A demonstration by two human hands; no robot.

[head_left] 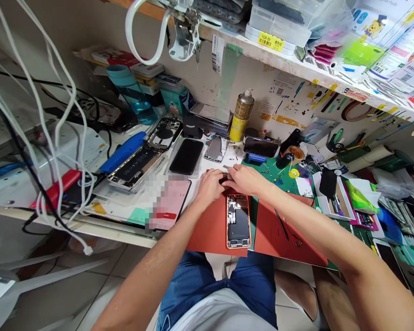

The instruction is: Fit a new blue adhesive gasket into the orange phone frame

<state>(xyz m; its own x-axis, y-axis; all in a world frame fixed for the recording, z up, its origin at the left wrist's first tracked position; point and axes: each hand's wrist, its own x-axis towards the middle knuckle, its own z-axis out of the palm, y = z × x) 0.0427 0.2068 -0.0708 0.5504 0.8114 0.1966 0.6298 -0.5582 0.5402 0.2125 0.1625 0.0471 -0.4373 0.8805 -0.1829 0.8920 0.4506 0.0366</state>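
Clearly, the fingertips of the left hand (211,185) and right hand (244,178) meet, bent close together around a small dark piece (224,179); the fingers hide most of it, so I cannot tell which hand grips it, how firmly, or which way it points. Just below this meeting point, on the near side, lies the opened orange-framed phone (240,223), apart from both hands. Its long axis runs from the desk's front edge toward the hands, its insides facing up and a coppery patch at its far end. It rests mostly on a red-brown sheet (203,230). Right of it, on another red-brown sheet (267,232), lie a slim dark tool (282,225) and a red-handled tool (298,242). Farther left sits a black-screened phone (186,156); beyond the hands stands a yellow spray can (239,125).
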